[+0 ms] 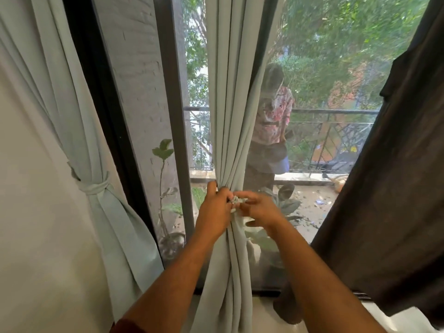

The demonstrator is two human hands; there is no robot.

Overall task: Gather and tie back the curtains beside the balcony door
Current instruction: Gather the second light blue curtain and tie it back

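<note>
A pale green curtain (230,131) hangs in the middle of the glass door, gathered into a narrow bunch at waist height. My left hand (213,207) grips the bunch from the left. My right hand (259,207) pinches a small whitish tie (236,200) at the front of the bunch, right beside the left fingers. The tie is mostly hidden by my fingers. Another pale green curtain (79,121) on the left is bound with a knotted fabric band (95,186).
A dark brown curtain (394,164) hangs loose on the right. The dark door frame (175,116) stands just left of the middle curtain. Beyond the glass a person (271,131) stands on the balcony near the railing (336,111) and potted plants (165,188).
</note>
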